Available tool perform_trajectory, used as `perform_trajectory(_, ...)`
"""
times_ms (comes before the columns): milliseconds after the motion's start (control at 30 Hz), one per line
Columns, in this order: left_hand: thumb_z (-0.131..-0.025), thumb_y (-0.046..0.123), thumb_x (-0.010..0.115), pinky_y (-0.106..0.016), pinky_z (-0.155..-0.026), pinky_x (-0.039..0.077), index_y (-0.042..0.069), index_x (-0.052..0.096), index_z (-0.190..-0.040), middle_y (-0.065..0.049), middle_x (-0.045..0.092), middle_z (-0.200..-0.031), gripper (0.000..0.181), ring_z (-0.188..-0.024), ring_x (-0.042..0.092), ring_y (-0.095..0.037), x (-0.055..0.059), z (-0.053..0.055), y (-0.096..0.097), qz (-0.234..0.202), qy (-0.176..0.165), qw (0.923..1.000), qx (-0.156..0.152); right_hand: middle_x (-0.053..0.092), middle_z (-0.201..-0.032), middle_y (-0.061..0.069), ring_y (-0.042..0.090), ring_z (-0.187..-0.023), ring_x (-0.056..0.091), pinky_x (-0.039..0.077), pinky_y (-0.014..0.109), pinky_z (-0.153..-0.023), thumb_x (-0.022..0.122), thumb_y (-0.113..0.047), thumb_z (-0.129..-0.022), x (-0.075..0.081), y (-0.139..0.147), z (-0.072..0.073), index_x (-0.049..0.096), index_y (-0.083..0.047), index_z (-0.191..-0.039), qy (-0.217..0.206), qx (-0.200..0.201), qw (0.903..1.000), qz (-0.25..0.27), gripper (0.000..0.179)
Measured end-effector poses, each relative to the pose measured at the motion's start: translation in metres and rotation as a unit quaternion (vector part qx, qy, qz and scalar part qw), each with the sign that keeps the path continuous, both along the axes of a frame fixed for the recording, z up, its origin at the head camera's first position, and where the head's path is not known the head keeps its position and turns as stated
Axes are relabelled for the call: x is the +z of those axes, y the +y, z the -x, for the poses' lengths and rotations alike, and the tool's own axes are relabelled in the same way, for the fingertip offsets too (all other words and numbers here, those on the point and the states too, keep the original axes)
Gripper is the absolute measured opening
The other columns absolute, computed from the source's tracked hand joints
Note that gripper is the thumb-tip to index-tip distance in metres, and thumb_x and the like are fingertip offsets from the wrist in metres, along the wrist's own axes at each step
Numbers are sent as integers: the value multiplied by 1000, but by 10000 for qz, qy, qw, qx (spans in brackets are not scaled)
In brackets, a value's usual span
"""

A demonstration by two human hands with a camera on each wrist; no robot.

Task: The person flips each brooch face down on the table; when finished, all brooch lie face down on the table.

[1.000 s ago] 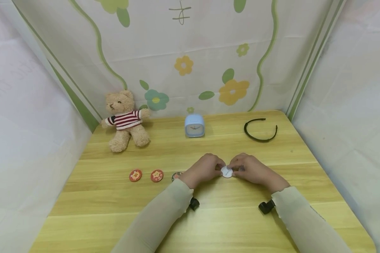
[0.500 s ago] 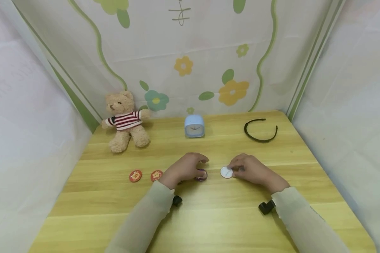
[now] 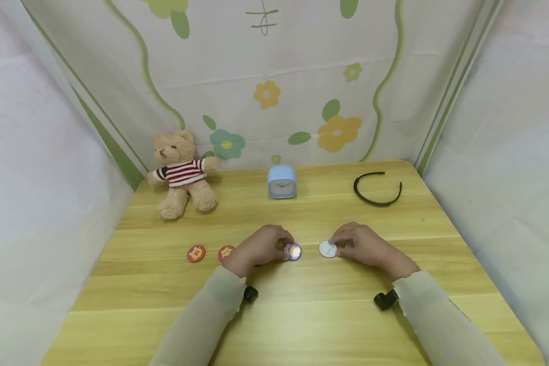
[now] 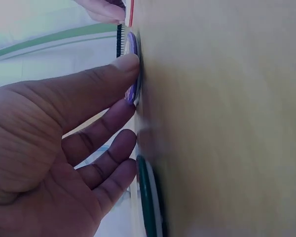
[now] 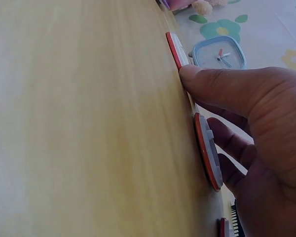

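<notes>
My left hand (image 3: pixel 266 245) pinches a round purple badge (image 3: pixel 294 251) between thumb and index finger, low at the tabletop. In the left wrist view its other fingers hang loosely above a green-edged badge (image 4: pixel 147 197). My right hand (image 3: pixel 365 245) holds the edge of a round badge (image 3: pixel 327 248), its white side up, close to the right of the purple one. The right wrist view shows this badge's red rim (image 5: pixel 173 49) under the thumb. Another red-edged badge (image 5: pixel 207 153) with a grey back lies beneath the right hand's curled fingers.
Two red badges lie at left, one with a bear-like print (image 3: pixel 195 253), the other with a star (image 3: pixel 225 252), partly behind the left wrist. A teddy bear (image 3: pixel 183 175), blue clock (image 3: pixel 281 182) and black headband (image 3: pixel 377 203) stand or lie along the table's back.
My left hand has let go of the white-faced badge and moved left, then taken hold of the purple badge. The right hand has stayed in place on the white-faced one.
</notes>
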State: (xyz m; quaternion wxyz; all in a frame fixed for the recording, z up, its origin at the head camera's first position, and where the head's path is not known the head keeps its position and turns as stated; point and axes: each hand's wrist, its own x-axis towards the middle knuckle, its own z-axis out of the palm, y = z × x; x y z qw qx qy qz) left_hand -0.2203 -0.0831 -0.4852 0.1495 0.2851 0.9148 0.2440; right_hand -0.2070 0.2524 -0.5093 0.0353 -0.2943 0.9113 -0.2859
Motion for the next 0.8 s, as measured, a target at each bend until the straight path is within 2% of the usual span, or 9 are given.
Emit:
perform_trajectory(300,-94,19,88,-37,-108,54,16,81,-128,3,76,-116,34,-109,67,-14,-1,-1,16,-41,182,9998,-87,77,-126,-3,27,-124,68,57,53,-106,86,-17,-96,0,-2,0,84,-19,-123,-106,-75,9999,4,27)
perform_trajectory(567,-95,24,88,-37,-110,54,16,80,-130,3,77,-120,37,-113,68,-15,-6,-1,19,40,200,9998,-26,75,-132,-5,27,-129,65,53,54,-110,86,-29,-97,1,-8,-1,81,-21,-128,-337,-189,9992,55,33)
perform_trajectory(800,-95,23,88,-39,-113,53,15,80,-128,2,79,-123,36,-118,68,-17,-5,-2,18,-113,190,9997,89,75,-134,-5,26,-132,62,48,54,-117,87,-29,-94,6,-36,3,79,-19,-131,-300,104,9995,93,38)
